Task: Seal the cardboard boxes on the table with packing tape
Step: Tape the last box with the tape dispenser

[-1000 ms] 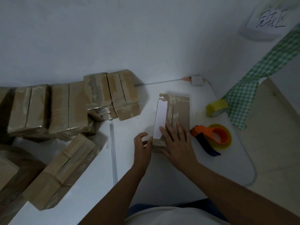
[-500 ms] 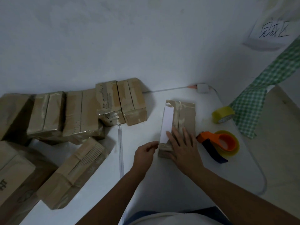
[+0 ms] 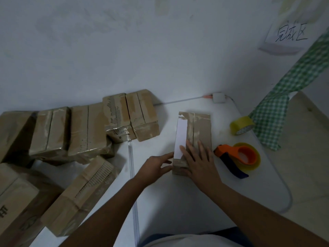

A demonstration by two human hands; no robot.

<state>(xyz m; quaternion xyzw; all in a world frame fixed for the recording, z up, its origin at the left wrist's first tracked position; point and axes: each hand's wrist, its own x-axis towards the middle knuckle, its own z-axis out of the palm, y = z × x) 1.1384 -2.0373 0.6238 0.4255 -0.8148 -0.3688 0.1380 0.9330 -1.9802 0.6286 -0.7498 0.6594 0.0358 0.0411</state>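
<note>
The box (image 3: 194,139) between the hands is a long, narrow brown carton lying flat on the white desk (image 3: 178,202), its near end under the right grip and its far end pointing at the wall. It looks light and stiff-walled, likely to slide on the smooth desk if pushed from 1 side only, so I judge it best held as now: 1 palm bearing down on the top, the other bracing the left wall. The top flaps would probably give if pressed hard over the middle seam, so pressure belongs beside the seam, not on it. The right grip (image 3: 199,163) lies flat on the near top, fingers straight and spread, clamped on nothing. The left grip (image 3: 156,165) rests against the near left side with fingers extended, also apart and not curled round the carton. The top shows a dark seam running lengthwise, glossy patches of old tape, a torn bit at the far left corner, and a white strip (image 3: 181,138) along the left edge, just ahead of the right fingertips. Just right of the right grip sits the orange dispenser (image 3: 238,157) with its yellowish roll, and beyond that a spare roll (image 3: 242,128). Well left of the left grip stand 5 or more other cartons (image 3: 89,129), most shiny with tape.
</note>
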